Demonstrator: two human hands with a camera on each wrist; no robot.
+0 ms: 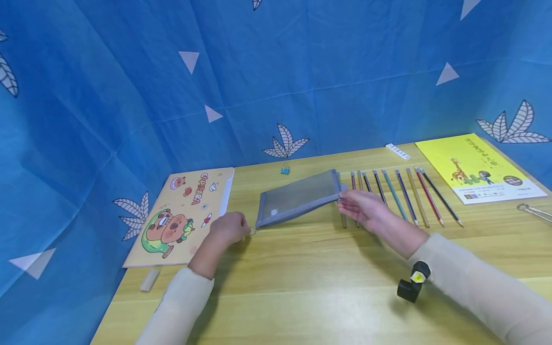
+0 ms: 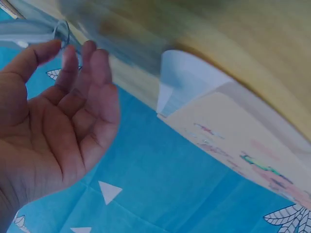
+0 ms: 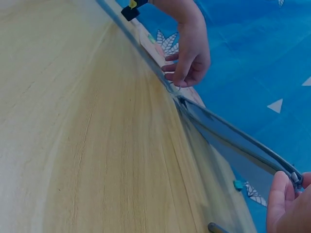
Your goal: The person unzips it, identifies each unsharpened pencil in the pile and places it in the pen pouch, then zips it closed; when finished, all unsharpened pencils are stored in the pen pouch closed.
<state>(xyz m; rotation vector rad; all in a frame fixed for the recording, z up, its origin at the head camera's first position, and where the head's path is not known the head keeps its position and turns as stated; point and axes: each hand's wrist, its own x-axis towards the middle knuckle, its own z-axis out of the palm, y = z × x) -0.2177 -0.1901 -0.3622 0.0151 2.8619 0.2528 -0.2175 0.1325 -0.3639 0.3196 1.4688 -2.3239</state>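
Observation:
A grey zip pouch (image 1: 299,195) is held tilted over the table between both hands. My left hand (image 1: 230,227) pinches a thin cord loop (image 2: 61,33) at the pouch's left corner between thumb and index finger, its other fingers loosely bent. At the opposite corner, my right hand (image 1: 364,206) grips the pouch near the zipper end, thumb on top. In the right wrist view the zipper edge (image 3: 233,141) runs from one hand to the other, with the pouch's body sloping away behind it. The right hand also hangs over the near part of a row of pencils (image 1: 401,194).
A capybara folder (image 1: 181,211) lies at left with an eraser (image 1: 150,280) before it. A blue binder clip (image 1: 285,169) and a white strip (image 1: 398,151) are at the back. A yellow booklet (image 1: 483,167) and a metal whisk-like item (image 1: 534,211) lie right. Blue curtain (image 1: 258,72) borders the table.

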